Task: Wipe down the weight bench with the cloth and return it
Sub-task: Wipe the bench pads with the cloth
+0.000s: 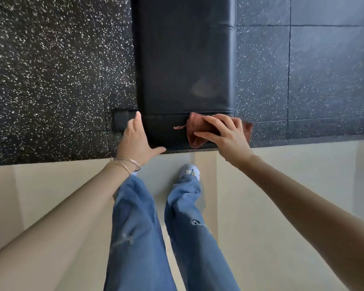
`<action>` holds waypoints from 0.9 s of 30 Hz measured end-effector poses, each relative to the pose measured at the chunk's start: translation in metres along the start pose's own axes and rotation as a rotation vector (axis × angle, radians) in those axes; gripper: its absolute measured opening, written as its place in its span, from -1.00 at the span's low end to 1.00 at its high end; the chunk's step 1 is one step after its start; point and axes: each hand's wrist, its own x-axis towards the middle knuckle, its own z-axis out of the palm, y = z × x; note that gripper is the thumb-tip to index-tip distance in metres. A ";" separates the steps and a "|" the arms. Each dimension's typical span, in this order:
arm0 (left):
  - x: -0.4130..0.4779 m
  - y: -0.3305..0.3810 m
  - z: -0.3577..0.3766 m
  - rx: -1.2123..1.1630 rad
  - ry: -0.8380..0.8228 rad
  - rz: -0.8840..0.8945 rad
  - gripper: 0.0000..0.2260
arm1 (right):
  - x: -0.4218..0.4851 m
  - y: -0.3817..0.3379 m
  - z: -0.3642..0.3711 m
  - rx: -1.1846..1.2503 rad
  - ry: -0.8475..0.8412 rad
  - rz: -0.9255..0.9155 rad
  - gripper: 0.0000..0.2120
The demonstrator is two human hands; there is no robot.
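The black padded weight bench (185, 59) runs away from me up the middle of the head view, its near end just in front of my feet. A reddish-brown cloth (197, 131) lies bunched on the near end's right side. My right hand (223, 136) presses on the cloth with fingers spread and fairly straight. My left hand (138, 141) rests flat against the near left corner of the bench, fingers extended, thumb along the front edge. Bangles circle my left wrist.
Black speckled rubber flooring (51, 80) surrounds the bench on both sides. A beige smooth floor (282, 185) begins at the mat's near edge, where my legs in blue jeans and a light shoe (189, 171) stand. A black bench foot (122, 120) sticks out left.
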 end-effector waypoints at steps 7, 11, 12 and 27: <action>0.000 -0.005 0.011 -0.012 0.116 -0.046 0.01 | 0.048 -0.041 -0.003 0.106 -0.051 0.131 -0.43; -0.002 -0.003 0.009 0.046 0.113 -0.064 -0.01 | 0.074 -0.062 -0.004 0.082 -0.062 0.060 -0.48; -0.003 -0.002 0.009 0.047 0.108 -0.067 -0.01 | 0.075 -0.060 -0.006 0.066 -0.075 0.030 -0.48; -0.004 -0.018 0.003 0.501 0.279 0.157 -0.05 | 0.073 -0.042 -0.010 0.030 -0.081 0.010 -0.42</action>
